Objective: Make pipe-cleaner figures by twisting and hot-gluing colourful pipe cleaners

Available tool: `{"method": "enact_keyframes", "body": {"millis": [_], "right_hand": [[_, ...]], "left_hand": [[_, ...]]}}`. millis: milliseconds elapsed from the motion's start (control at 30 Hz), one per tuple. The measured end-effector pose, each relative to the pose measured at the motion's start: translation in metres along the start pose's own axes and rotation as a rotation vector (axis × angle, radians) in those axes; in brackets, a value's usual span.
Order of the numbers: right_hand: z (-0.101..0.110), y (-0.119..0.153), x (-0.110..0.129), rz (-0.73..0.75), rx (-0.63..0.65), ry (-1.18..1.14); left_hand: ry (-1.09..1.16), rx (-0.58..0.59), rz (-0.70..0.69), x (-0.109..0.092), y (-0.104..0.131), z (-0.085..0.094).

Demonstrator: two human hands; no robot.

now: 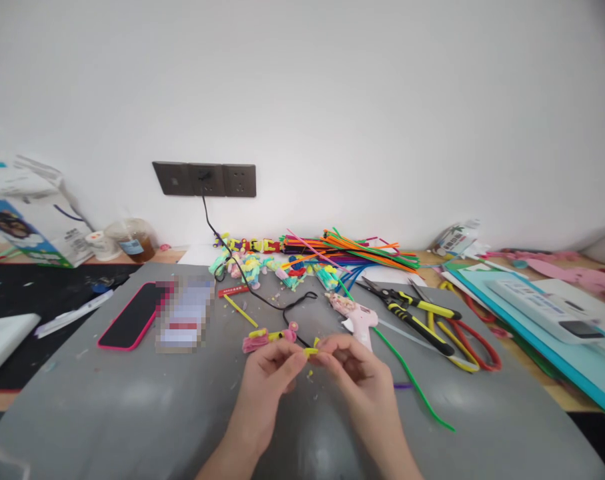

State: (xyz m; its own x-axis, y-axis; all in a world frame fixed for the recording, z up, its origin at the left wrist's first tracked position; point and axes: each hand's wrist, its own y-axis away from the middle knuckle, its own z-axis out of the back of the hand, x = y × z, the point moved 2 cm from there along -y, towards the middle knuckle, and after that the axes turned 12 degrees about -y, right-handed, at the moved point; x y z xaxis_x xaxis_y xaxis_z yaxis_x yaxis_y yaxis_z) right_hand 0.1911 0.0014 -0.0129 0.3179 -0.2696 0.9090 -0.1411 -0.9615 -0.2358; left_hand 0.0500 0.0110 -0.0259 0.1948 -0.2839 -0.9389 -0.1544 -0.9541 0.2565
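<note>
1. The grey surface (182,413) is spread across the lower half of the frame, and the hands are held over it at lower centre.
2. The left hand (269,377) and the right hand (362,373) are brought close to each other there. On each, the thumb and nearest fingers are pinched together, clamped on a short yellow piece (310,351) between them.
3. By the pink glue gun (359,321), just right of centre, a solid, fairly light body is suggested; it is probably best taken by the handle, away from the nozzle, which may be hot.
4. The pink fuzzy figure (256,341), left of the fingertips, is judged light and squashable; it would best be lifted by its thicker body, so that thin parts are not bent.
5. The loose yellow stem (241,311), left of centre, appears to be made of the same fuzzy material; almost no weight is expected, and it could be picked up anywhere along its length.
6. The short yellow piece, at lower centre, is mostly hidden by the fingertips. It is judged very light, soft outside and bendable, with a shape likely to be kept once bent. Little slipping is expected, but so little length is offered that it must be pinched at its ends.
</note>
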Motion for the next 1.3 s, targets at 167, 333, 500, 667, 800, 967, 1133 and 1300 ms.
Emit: {"method": "enact_keyframes", "body": {"millis": [167,333,500,667,800,967,1133,1300], "right_hand": [[0.016,-0.017,0.029,-0.309,0.354,0.167],[0.010,-0.025,0.039,-0.362,0.524,0.375],[0.005,-0.028,0.035,-0.271,0.605,0.455],[0.000,-0.021,0.024,0.044,0.441,0.421],[-0.012,-0.001,0.003,0.248,0.150,0.292],[-0.019,0.013,-0.017,0.260,-0.069,0.094],[0.002,-0.007,0.010,0.199,0.184,0.221],[0.016,-0.023,0.037,0.082,0.534,0.457]], "left_hand": [[-0.242,0.153,0.001,-0.015,-0.001,0.016],[-0.401,0.288,-0.009,-0.016,0.000,0.017],[-0.496,0.362,-0.022,-0.010,0.001,0.018],[-0.415,0.177,-0.143,-0.013,-0.001,0.019],[-0.292,-0.093,-0.261,-0.009,0.001,0.011],[-0.102,-0.185,-0.238,0.001,0.005,0.000],[-0.257,-0.007,-0.194,-0.009,0.006,0.015],[-0.397,0.169,-0.077,-0.015,0.005,0.028]]}}
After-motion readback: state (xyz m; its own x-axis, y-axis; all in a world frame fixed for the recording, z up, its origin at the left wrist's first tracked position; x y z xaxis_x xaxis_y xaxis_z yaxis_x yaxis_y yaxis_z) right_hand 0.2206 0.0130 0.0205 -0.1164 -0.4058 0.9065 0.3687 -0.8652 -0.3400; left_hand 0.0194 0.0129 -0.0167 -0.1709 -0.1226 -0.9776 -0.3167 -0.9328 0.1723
